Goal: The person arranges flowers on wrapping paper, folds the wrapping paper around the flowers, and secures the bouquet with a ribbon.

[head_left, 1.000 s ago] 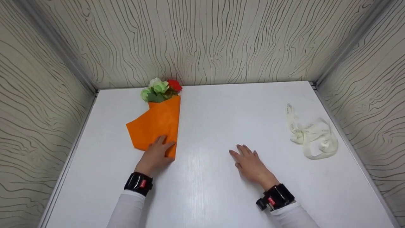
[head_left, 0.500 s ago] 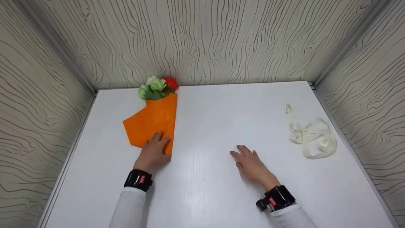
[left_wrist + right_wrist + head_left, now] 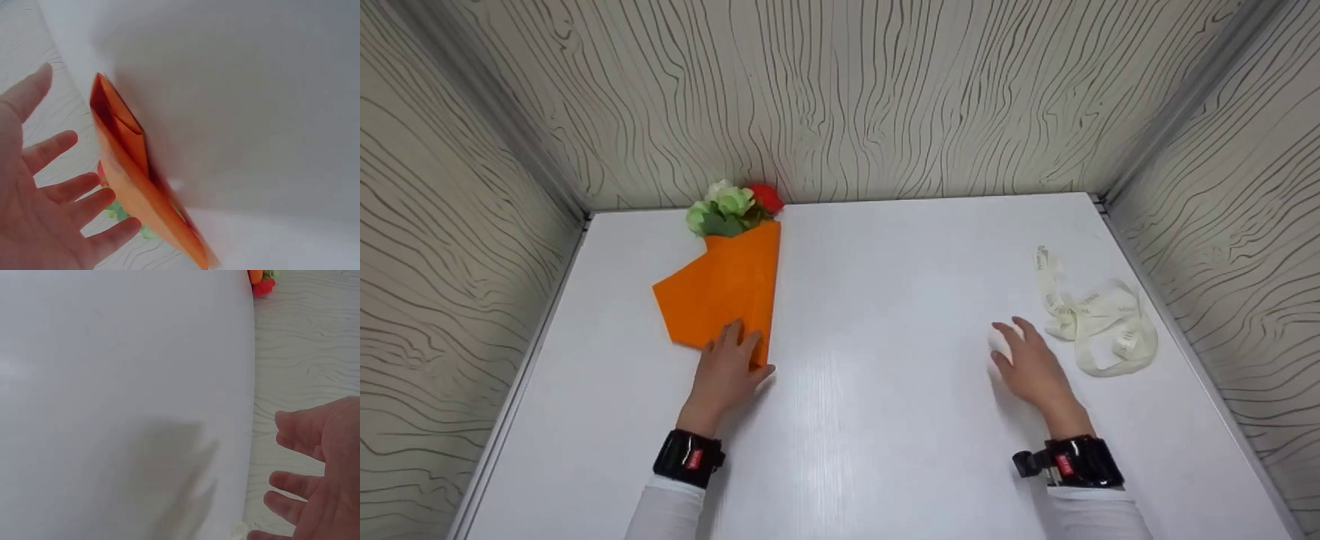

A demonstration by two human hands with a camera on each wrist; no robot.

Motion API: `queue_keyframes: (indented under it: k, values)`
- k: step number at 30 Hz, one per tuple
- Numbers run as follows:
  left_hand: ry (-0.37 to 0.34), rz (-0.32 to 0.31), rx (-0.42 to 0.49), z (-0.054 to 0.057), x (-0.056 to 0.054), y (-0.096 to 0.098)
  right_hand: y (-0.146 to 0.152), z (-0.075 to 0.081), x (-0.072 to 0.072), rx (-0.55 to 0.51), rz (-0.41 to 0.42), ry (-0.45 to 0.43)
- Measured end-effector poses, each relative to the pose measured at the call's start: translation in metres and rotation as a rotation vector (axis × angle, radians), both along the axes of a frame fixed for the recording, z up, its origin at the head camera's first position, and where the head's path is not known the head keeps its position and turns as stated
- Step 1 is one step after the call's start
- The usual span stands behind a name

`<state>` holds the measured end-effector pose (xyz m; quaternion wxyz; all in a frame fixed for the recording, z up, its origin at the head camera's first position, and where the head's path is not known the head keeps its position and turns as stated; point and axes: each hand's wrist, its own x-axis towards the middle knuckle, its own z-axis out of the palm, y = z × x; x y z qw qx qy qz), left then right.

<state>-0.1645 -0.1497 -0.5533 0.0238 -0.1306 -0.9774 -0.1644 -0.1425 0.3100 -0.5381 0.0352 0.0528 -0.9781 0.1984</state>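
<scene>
A bouquet wrapped in orange paper [image 3: 720, 285] lies at the left of the table, its green, white and red flowers [image 3: 733, 202] pointing to the back edge. Over the narrow lower end of the wrap is my left hand [image 3: 724, 379], fingers spread. The left wrist view shows that palm apart from the folded orange paper [image 3: 140, 191], with nothing in it. My right hand [image 3: 1035, 371] hovers over the table with loosely bent fingers and holds nothing. Just to its right lies a cream ribbon [image 3: 1102, 322] with printed letters, in a loose heap.
A white table [image 3: 870, 420] carries everything. Wood-grain patterned panels [image 3: 840, 97] stand behind it and on both sides, with grey metal posts [image 3: 1185, 112] at the corners.
My right hand has moved right, toward the ribbon, and lifted. The bouquet shifted slightly left and back, then stopped. My left hand has drawn back a little from the paper.
</scene>
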Motion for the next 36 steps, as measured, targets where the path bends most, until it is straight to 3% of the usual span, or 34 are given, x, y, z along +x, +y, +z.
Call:
queue_keyframes:
  k: [4,6,9,13,16,24,31,36]
  values:
    - [0.08,-0.049,0.007,0.006,0.011,0.014,0.032,0.001,-0.011,0.03,-0.186,0.082]
    - [0.101,-0.093,0.019,0.006,0.017,0.023,0.045,-0.002,-0.017,0.012,-0.284,0.062]
    - [0.112,-0.176,0.014,0.005,0.025,0.037,0.057,-0.01,-0.025,-0.03,-0.392,-0.062]
    - [0.109,-0.266,-0.005,0.002,0.032,0.054,0.059,-0.022,-0.03,-0.038,-0.425,-0.266]
    - [0.092,-0.295,-0.017,0.001,0.036,0.064,0.049,-0.027,-0.033,-0.004,-0.391,-0.31]
    - [0.042,-0.328,-0.068,0.0,0.035,0.08,-0.013,-0.032,-0.035,0.069,-0.205,-0.221]
    - [0.022,-0.371,-0.113,0.001,0.027,0.094,-0.082,-0.037,-0.022,0.123,0.007,-0.092]
    - [0.063,-0.408,-0.117,0.003,0.018,0.102,-0.117,-0.039,-0.008,0.186,0.196,-0.006]
